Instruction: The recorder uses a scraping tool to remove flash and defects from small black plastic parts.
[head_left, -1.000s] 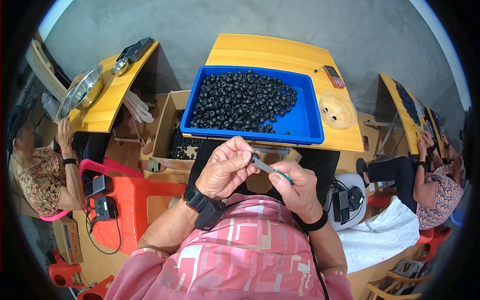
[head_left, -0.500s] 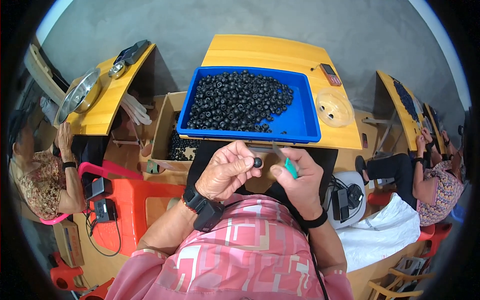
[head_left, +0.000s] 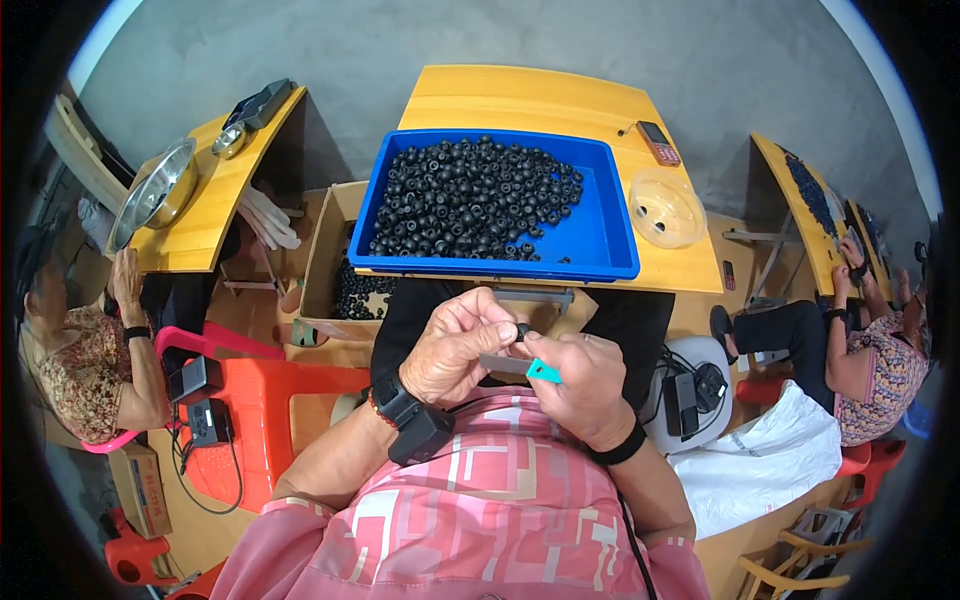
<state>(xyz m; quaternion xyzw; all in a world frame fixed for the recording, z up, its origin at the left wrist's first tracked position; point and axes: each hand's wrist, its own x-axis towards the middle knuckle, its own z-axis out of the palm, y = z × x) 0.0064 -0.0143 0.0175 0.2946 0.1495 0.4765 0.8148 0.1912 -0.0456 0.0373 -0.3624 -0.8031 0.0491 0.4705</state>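
Note:
My left hand (head_left: 462, 345) is closed in a pinch on a small round black rubber-like part (head_left: 521, 331), held just in front of my body. Close beside it, my right hand (head_left: 583, 385) grips a small knife with a teal handle (head_left: 543, 371). The knife's flat metal blade (head_left: 503, 364) points left, below the black part and near my left fingers. My right thumb is up against or very near the part; contact is hard to tell. Beyond both hands, a blue tray (head_left: 622, 255) holds a heap of similar black parts (head_left: 470, 200).
The tray stands on a yellow table (head_left: 530, 88) with a clear plastic bowl (head_left: 690, 228) and a phone (head_left: 657, 144). A cardboard box (head_left: 325, 255) of black parts sits below left. A red stool (head_left: 262, 400) is left, a white sack (head_left: 770, 470) right. People sit at both side tables.
My right hand has moved left and turned, so the blade swung from pointing up and away to pointing left. It is now at the black part, which my left hand still holds.

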